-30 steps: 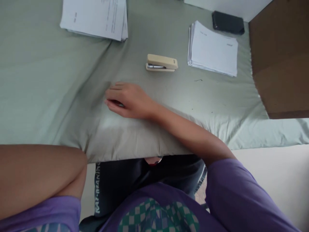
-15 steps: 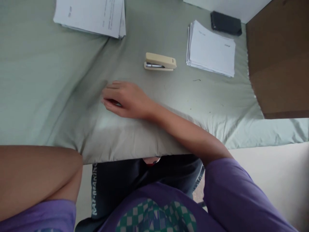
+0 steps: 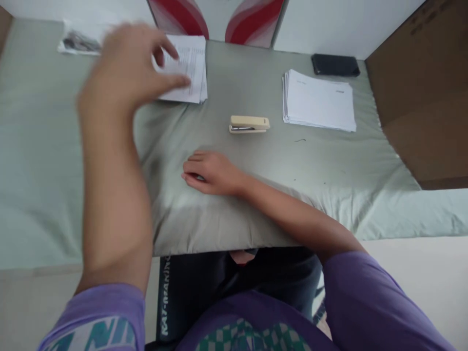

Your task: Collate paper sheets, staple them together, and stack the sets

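Note:
My left hand reaches over the left stack of printed sheets, a little blurred, its thumb and fingers apart with nothing between them. It covers the left part of that stack. Resting on the cloth near the front edge, my right hand has its fingers curled in and the thumb close to them; I see nothing held there. A cream stapler lies beyond my right hand, untouched. Right of the stapler sits a second stack of white sheets, its edges slightly uneven.
A black phone lies behind the right stack. A brown cardboard panel stands along the right side. At the back left is a white packet with a dark print. Greenish-grey cloth covers the table; a wall closes the back.
My left arm has swung from the lower left up over the left stack. My right hand keeps its place near the front edge. The view has tilted up, showing the back wall.

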`<action>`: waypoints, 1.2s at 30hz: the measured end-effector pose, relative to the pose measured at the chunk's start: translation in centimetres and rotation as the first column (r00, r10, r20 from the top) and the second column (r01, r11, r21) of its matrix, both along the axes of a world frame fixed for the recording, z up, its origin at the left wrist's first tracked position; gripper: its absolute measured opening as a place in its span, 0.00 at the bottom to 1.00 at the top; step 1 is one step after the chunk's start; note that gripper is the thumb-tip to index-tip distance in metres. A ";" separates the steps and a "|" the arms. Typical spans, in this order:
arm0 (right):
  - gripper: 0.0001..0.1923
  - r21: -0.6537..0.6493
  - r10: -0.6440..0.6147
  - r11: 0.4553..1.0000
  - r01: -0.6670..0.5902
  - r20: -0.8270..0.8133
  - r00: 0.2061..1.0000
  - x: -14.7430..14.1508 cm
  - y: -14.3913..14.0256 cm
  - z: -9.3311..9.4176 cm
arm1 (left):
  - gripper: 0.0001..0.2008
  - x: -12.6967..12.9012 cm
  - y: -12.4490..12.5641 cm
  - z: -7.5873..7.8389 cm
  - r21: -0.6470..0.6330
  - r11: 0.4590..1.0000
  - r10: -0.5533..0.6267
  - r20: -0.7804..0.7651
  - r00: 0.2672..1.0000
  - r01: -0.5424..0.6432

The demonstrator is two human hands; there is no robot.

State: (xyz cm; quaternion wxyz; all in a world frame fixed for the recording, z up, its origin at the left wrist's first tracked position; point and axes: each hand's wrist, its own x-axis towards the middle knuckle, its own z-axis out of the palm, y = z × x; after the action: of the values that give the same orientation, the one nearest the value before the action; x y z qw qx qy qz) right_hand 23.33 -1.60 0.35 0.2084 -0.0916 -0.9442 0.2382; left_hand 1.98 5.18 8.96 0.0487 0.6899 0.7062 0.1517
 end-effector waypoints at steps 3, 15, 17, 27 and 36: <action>0.15 0.006 0.001 1.000 0.000 -0.030 1.000 -0.1 0.0 -0.3 | 0.29 1.5 0.3 -0.2 -0.013 0.994 -0.106 -0.104 0.989 0.105; 0.16 0.008 -0.011 1.000 0.011 -0.017 1.000 0.0 0.0 -0.4 | 0.17 -0.6 1.5 -4.5 -0.106 0.993 -0.048 -0.035 0.998 0.044; 0.16 0.010 -0.011 1.000 0.011 -0.023 1.000 0.0 0.0 -0.4 | 0.15 -0.4 1.5 -4.5 -0.085 0.995 -0.046 -0.038 0.998 0.043; 0.15 0.044 -0.009 0.999 0.009 0.011 1.000 0.0 0.0 -0.3 | 0.12 0.1 1.9 -4.8 0.172 0.984 0.027 0.073 0.997 -0.039; 0.15 0.026 -0.010 1.000 0.010 -0.023 1.000 -0.1 0.0 -0.3 | 0.14 -0.4 1.6 -5.8 0.221 0.974 0.012 0.205 0.979 -0.058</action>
State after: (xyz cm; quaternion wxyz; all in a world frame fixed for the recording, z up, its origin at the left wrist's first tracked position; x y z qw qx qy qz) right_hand 23.28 -1.61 0.03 0.2214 -0.0910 -0.9443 0.2258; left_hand 1.56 6.75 3.17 0.0388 0.6592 0.6879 0.3012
